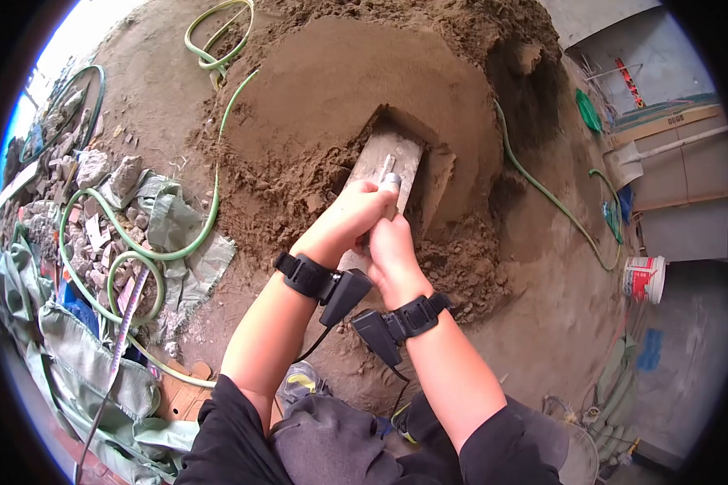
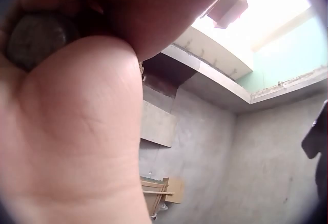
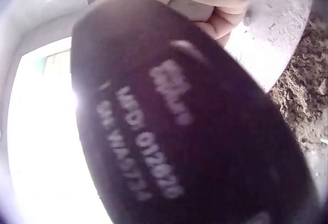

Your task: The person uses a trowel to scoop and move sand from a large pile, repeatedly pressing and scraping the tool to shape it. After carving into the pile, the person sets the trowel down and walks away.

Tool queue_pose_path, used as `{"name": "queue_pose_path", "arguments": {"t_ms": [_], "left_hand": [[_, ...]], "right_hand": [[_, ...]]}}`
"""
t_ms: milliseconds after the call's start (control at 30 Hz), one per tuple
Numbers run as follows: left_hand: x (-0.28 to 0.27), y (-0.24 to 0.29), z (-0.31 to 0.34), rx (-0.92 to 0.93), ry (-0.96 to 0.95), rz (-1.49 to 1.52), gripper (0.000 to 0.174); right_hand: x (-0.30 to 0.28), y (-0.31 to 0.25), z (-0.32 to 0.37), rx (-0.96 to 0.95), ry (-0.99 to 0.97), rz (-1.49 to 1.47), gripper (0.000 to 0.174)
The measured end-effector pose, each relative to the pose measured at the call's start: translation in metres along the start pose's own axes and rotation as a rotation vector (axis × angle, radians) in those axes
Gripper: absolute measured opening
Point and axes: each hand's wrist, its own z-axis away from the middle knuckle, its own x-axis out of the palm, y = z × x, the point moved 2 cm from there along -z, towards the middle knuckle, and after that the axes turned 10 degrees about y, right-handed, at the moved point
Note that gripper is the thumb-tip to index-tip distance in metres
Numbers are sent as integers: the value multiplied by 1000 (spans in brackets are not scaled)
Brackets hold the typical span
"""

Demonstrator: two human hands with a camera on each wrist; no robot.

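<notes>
- From where I stand, I see a flat grey metal blade (image 1: 400,155) with a short visible length of round handle (image 1: 391,181); it sits in a rectangular cut in a big mound of brown, damp-looking sand (image 1: 332,77).
- The left hand (image 1: 354,214) grips that handle, its fingers curled and clamped round it, close together.
- The right hand (image 1: 394,249) is just beside the left, nearer the person's body, also clamped on the handle; how each of its fingers lies I cannot tell, as the 2 hands partly cover each other.
- Both wrists wear black straps, each with a dark camera box: 1 on the left (image 1: 346,295), 1 on the right (image 1: 378,335).
- Around the blade the sand has straight, cut edges on the far side and loose crumbs on the left and near sides.
- A pale green hose (image 1: 217,190) loops down the left of the mound, and another stretch of green hose (image 1: 534,176) runs along its right.
- Over to the left lie grey rubble chunks (image 1: 124,178) and crumpled grey-green sheeting (image 1: 89,356).
- A white bucket with a red label (image 1: 645,280) is well off to the right.
- Below the arms are dark grey trousers (image 1: 328,436) and a grey-and-yellow shoe (image 1: 303,380).
</notes>
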Motion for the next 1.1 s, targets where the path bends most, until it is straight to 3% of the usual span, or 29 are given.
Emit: {"name": "queue_pose_path", "arguments": {"t_ms": [100,267,367,633,967,1100], "left_hand": [[0,-5,14,-54,-21,138,30],[5,-28,19,-26,-28,5,33],[5,-13,27,-7,-12,-34,34],[-5,0,-3,-23,-18,68,30],[-14,-55,0,-102,-22,251,22],[-16,-77,26,-155,-11,357,23]], "right_hand": [[-1,9,5,-16,11,56,16],[-14,26,25,-34,45,60,19],[-12,17,28,-120,24,22,20],[7,3,-5,-30,-42,-11,15],[3,46,8,81,18,58,18],[-5,69,31,83,43,78,11]]}}
